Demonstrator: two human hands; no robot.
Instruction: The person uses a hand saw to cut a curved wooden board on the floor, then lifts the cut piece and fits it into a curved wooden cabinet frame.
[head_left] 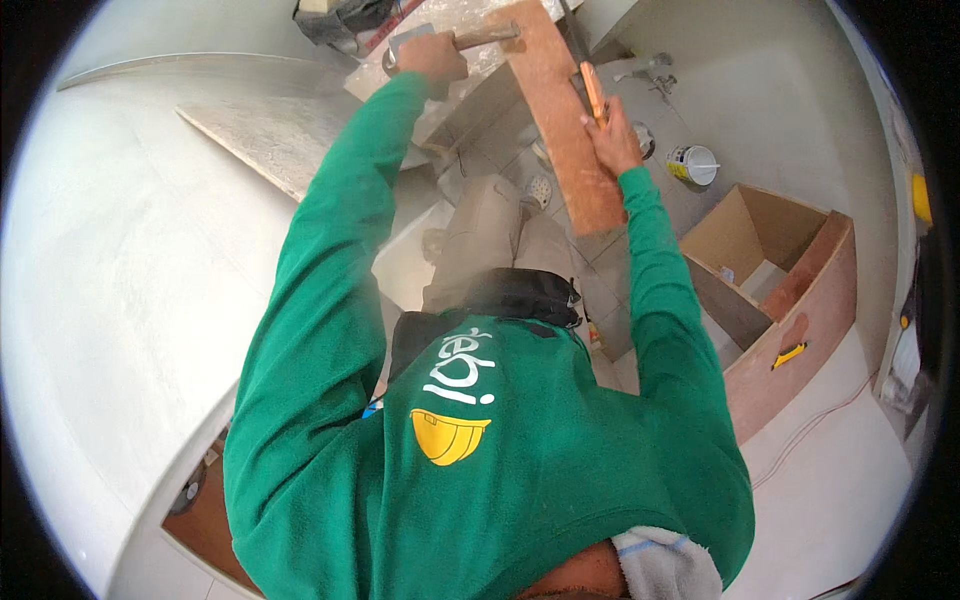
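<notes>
My left hand (432, 58), at the top, is closed around a wooden-handled tool (485, 36) with a grey metal head; its pale handle points right, over the far end of a reddish-brown board (565, 140). The long, narrow board slants from the top middle down towards my right forearm. Against its right edge, my right hand (615, 138) grips an orange-handled tool (594, 92). A thin dark strip runs beyond that handle; I cannot tell whether it belongs to the tool.
An open wooden box (765, 250) stands at the right, with a yellow utility knife (789, 355) on its side panel. Behind it are a white bucket (692, 165) and a wall tap (660, 75). A pale panel (270, 140) lies left of my left arm.
</notes>
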